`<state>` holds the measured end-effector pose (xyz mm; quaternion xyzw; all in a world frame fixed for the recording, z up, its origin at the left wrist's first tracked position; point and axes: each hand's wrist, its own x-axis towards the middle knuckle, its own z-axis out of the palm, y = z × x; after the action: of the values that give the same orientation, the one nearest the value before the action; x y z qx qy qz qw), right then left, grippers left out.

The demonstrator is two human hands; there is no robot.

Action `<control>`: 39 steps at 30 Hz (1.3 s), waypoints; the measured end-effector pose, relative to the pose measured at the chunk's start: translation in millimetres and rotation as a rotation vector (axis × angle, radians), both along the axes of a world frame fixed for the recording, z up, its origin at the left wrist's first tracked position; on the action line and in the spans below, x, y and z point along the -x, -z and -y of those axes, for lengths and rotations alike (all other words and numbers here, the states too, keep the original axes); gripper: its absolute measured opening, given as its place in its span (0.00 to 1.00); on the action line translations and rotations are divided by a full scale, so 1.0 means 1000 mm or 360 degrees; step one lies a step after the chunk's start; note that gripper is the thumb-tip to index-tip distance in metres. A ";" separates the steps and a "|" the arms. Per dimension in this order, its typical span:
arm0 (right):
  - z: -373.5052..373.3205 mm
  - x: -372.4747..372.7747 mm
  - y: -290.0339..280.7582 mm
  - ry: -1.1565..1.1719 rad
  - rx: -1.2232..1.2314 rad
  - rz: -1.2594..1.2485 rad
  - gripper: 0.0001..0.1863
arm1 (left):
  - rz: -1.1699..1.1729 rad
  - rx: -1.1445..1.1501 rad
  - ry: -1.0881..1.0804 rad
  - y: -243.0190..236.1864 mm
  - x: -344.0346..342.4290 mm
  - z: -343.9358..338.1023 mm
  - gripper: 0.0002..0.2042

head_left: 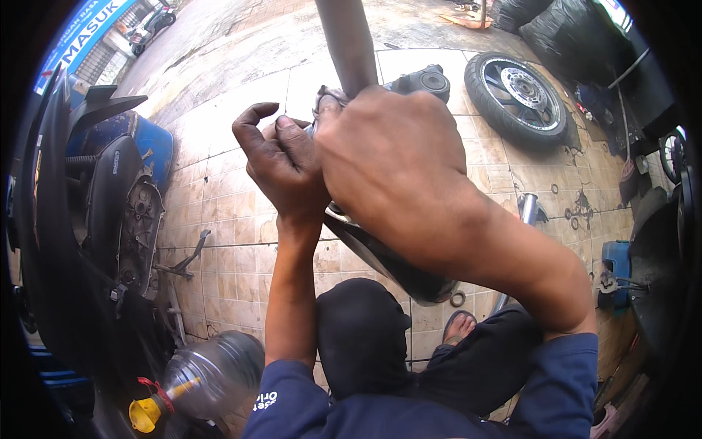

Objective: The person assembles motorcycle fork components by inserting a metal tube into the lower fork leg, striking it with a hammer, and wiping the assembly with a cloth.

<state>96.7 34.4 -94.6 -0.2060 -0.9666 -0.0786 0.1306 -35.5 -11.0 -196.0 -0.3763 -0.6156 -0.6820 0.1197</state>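
My right hand (398,157) is closed over the top of a dark metal motorcycle part (387,263), a curved exhaust-like piece that runs down toward my knee. A grey tube (347,40) rises from under this hand to the top edge. My left hand (281,164) sits just beside it on the left, thumb and forefinger pinched on a small metal piece at the same spot. What the fingers grip there is mostly hidden by the hands. My dark-trousered knees (362,329) are below.
A stripped scooter with an exposed engine case (139,227) stands at the left. A clear plastic bottle with a yellow cap (201,380) lies lower left. A loose wheel (515,95) and an engine part (428,80) lie on the tiled floor beyond; a blue container (618,260) is at right.
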 end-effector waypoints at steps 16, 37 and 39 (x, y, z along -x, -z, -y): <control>-0.163 -0.051 0.011 -0.0625 0.1097 -0.0820 0.18 | -0.0223 0.0008 -0.0039 -0.002 0.006 0.003 0.09; -0.203 0.098 0.012 -0.0901 0.1858 0.0584 0.11 | -0.0399 -0.0052 -0.0055 0.004 0.007 -0.004 0.08; -0.206 0.081 0.008 -0.0920 0.1557 0.0442 0.11 | -0.0461 -0.0049 -0.0085 0.007 0.013 -0.007 0.09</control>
<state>15.7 239.9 -102.9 0.0420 -0.9155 0.3894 -0.0915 -48.2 -4.4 -202.9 -0.4524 -0.5912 -0.6264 0.2310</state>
